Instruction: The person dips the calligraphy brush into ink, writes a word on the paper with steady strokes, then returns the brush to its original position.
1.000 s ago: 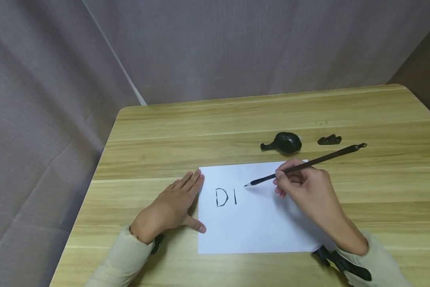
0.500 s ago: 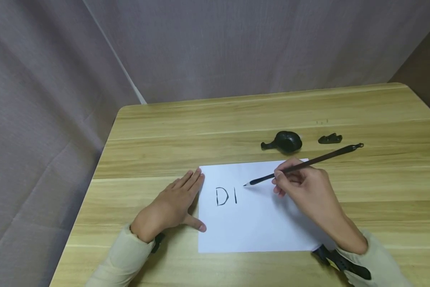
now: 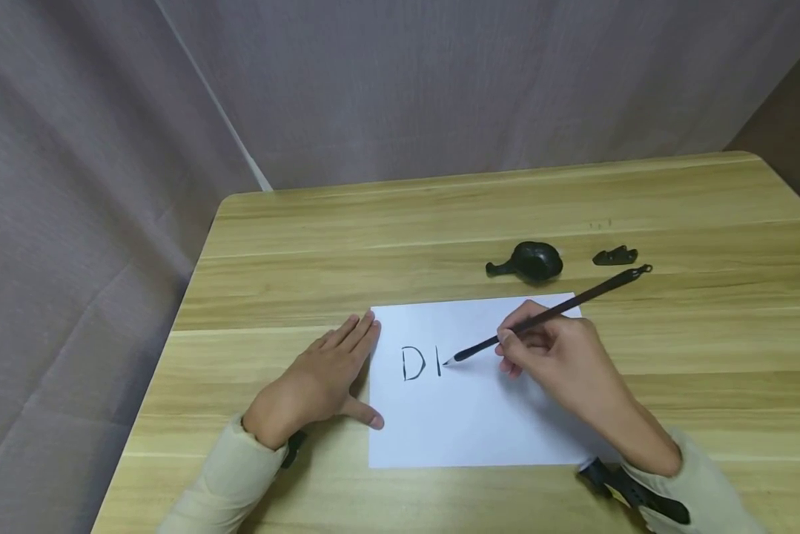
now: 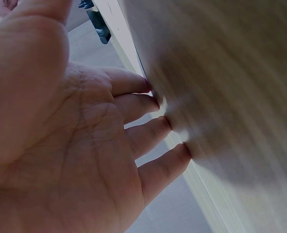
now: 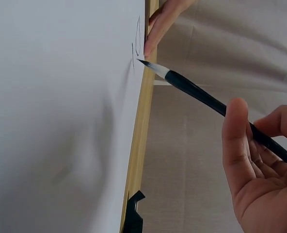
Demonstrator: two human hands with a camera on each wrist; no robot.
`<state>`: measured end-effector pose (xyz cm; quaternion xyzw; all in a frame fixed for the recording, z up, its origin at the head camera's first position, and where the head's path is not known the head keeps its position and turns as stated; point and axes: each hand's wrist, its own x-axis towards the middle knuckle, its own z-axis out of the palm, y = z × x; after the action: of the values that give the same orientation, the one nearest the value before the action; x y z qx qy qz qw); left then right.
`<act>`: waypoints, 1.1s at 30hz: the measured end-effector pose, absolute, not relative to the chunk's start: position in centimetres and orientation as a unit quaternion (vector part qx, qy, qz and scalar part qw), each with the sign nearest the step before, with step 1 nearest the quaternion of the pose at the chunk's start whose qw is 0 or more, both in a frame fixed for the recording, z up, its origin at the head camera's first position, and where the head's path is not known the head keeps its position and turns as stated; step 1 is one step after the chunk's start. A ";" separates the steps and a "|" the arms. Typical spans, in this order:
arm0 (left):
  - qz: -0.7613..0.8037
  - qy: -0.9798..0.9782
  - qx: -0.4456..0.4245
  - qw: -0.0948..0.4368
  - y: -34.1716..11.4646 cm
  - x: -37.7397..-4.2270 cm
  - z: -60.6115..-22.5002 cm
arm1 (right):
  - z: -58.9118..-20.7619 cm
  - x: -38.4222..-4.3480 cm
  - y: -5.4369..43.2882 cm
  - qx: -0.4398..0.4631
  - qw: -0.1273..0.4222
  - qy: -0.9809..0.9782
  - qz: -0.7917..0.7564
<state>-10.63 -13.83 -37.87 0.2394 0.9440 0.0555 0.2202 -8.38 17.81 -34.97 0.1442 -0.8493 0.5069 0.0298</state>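
Observation:
A writing brush (image 3: 600, 288) with a dark handle and pale, dark-pointed bristles is pinched between the thumb and fingers of my right hand (image 3: 563, 363). Its tip is right beside a thin upright stroke, next to a letter D (image 3: 413, 363), on white paper (image 3: 466, 430). In the right wrist view the brush (image 5: 194, 90) slants with its tip close over the paper (image 5: 51, 97). My left hand (image 3: 319, 374) lies with spread fingers at the paper's left edge, thumb tip over the sheet. From the left wrist view, its fingertips (image 4: 182, 150) touch the table.
Behind the paper on the wooden table (image 3: 293, 267) sits a round black dish with a short handle (image 3: 536, 261). To its right lies a small, bumpy black brush rest (image 3: 615, 256). Grey curtains (image 3: 400, 89) hang along the table's back and left sides.
My right hand has moved left and slightly down, bringing the brush tip from right of the upright stroke to close beside it. The left hand stays in place.

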 end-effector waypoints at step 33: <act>0.059 0.941 0.240 0.230 -13.8 -10.4 -37.6 | -35.0 -8.4 18.1 0.154 0.074 -0.868 0.466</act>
<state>-10.42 -13.79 -37.55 0.2404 0.9412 0.0587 0.2301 -8.37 18.14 -35.03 0.1536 -0.8685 0.4655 0.0738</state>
